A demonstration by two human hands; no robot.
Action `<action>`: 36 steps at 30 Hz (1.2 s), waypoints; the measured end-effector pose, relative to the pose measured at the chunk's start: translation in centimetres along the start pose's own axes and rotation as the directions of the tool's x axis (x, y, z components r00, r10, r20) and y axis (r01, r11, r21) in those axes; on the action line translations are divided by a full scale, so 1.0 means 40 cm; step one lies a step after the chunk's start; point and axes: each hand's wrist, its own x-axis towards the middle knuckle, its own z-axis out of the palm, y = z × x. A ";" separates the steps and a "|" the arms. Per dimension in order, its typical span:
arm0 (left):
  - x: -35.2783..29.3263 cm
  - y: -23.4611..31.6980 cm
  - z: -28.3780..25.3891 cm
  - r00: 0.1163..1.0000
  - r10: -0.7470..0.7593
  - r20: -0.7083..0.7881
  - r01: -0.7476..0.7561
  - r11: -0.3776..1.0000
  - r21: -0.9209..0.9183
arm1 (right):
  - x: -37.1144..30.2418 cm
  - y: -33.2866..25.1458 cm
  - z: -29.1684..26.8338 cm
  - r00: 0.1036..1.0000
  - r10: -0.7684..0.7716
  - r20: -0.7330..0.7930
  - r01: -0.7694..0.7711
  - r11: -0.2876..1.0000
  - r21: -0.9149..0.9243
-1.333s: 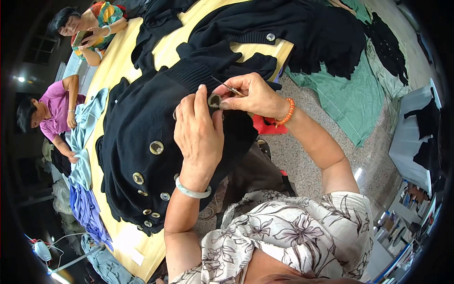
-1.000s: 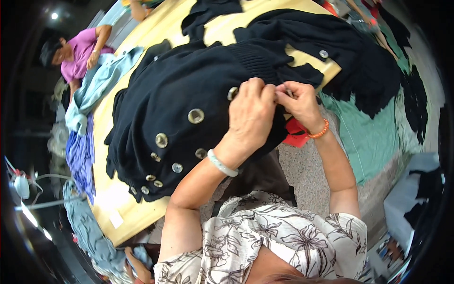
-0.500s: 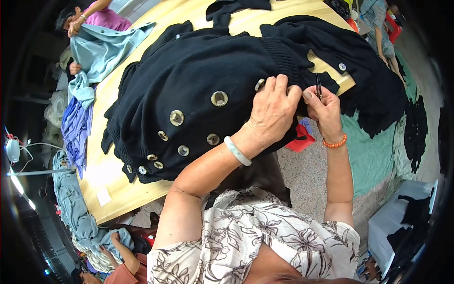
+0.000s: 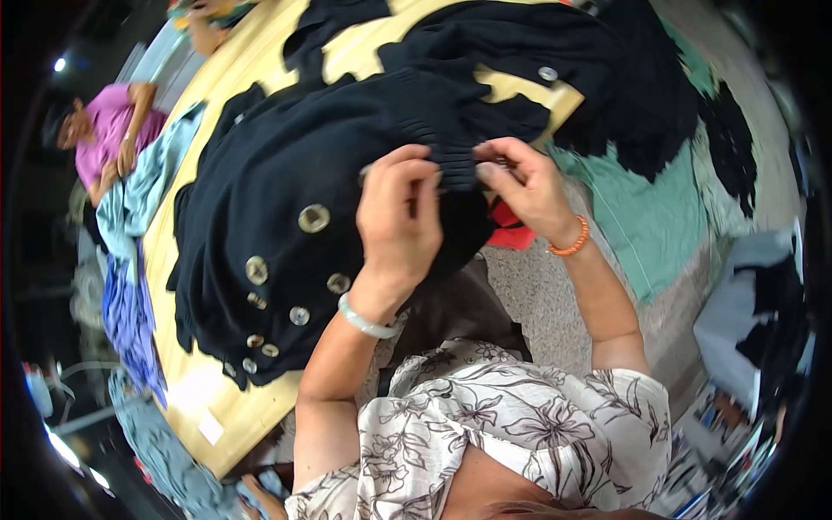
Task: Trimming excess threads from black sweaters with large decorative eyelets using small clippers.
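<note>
Left hand [image 4: 399, 217]: its fingers are bent, with a gap toward the thumb; whether they pinch cloth, the blur does not permit to say. It would be good that this hand steadies the knit without stretching it. Half a second earlier, the fingers were folded closer together.
Right hand [image 4: 529, 186]: thumb and forefinger curve toward each other, to the right of the left fingers and apart from them. A small dark thing [image 4: 503, 162] seems to be there; whether it is grasped is not clear. If it has a point, it should probably be kept away from the yarn. Earlier, a thin dark tool stood up clearly from this hand.
Ribbed band [image 4: 455, 165]: it shows in the gap between both hands' fingers; better to let its ribs lie relaxed. Earlier, the two hands almost met in the view.
Black knit garment [image 4: 286, 165]: under the left fingers and spreading far to their left, upon the wooden table [image 4: 269, 407].
Large button [image 4: 314, 218]: left of the left fingers, apart from them; its stitches should preferably not be pulled.
Co-worker in purple [image 4: 108, 143]: far left of the fingers, with a pale blue garment [image 4: 130, 212], now lower; earlier it was lifted.
</note>
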 end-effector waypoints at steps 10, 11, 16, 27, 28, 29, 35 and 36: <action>-0.031 -0.015 -0.015 0.995 -0.098 -0.007 0.096 0.984 -0.151 | -0.059 -0.144 0.032 0.922 -0.384 0.041 0.357 0.808 -0.469; -0.031 -0.016 -0.016 0.995 -0.097 -0.002 0.096 0.984 -0.151 | -0.059 -0.154 0.034 0.920 -0.389 0.051 0.366 0.806 -0.466; -0.034 -0.009 -0.018 0.988 -0.151 0.042 0.155 0.979 -0.134 | -0.034 -0.137 0.037 0.947 -0.284 0.148 0.314 0.735 -0.600; -0.020 0.010 -0.018 0.988 -0.112 0.108 0.115 0.993 -0.014 | -0.010 -0.137 0.032 0.944 -0.121 0.308 0.316 0.601 -0.734; -0.018 0.014 -0.019 0.987 -0.110 0.116 0.109 0.994 0.012 | -0.008 -0.138 0.032 0.944 -0.120 0.308 0.316 0.603 -0.732; -0.018 0.015 -0.018 0.987 -0.112 0.117 0.111 0.994 0.014 | -0.006 -0.140 0.031 0.939 -0.123 0.320 0.328 0.592 -0.736; -0.016 0.020 -0.017 0.981 -0.124 0.147 0.124 0.992 0.012 | -0.008 -0.137 0.031 0.923 -0.183 0.339 0.380 0.577 -0.723; -0.016 0.023 -0.016 0.981 -0.125 0.147 0.124 0.992 0.012 | -0.009 -0.138 0.031 0.923 -0.185 0.337 0.379 0.579 -0.722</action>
